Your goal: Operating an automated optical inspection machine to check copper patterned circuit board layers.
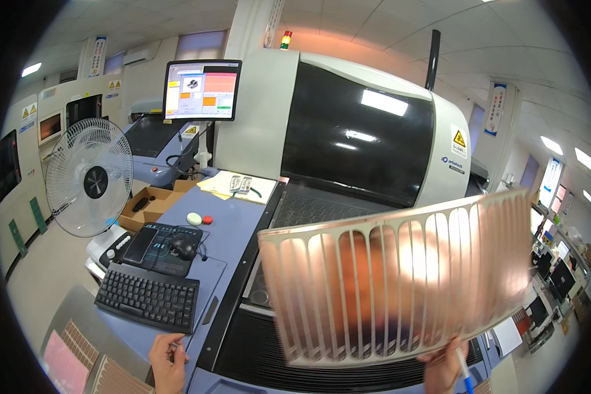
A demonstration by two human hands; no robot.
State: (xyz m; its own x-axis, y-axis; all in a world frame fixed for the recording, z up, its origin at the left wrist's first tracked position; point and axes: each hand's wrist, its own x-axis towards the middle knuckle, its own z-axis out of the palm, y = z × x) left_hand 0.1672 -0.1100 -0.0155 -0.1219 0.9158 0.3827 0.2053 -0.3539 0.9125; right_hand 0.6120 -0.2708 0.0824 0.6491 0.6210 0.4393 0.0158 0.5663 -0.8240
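My right hand (pixel 443 368) grips the lower edge of a large copper circuit panel (pixel 400 282), with a blue-and-white pen (pixel 464 371) also held among its fingers. The panel is thin and shiny, with a row of long rounded copper strips split by pale lines. It stands tilted up in front of the machine, and its surface mirrors lights and an orange blur. My left hand (pixel 169 361) is at the blue bench edge, just below the black keyboard (pixel 148 297). Its fingers are loosely bent and apart, with nothing seen in them.
A large white machine (pixel 253 141) with a dark cover (pixel 358 131) stands behind the panel. A monitor (pixel 202 90), a mouse (pixel 183 247), a phone (pixel 140 245) and a fan (pixel 90 177) are on the left. More copper panels (pixel 115 377) lie at the lower left.
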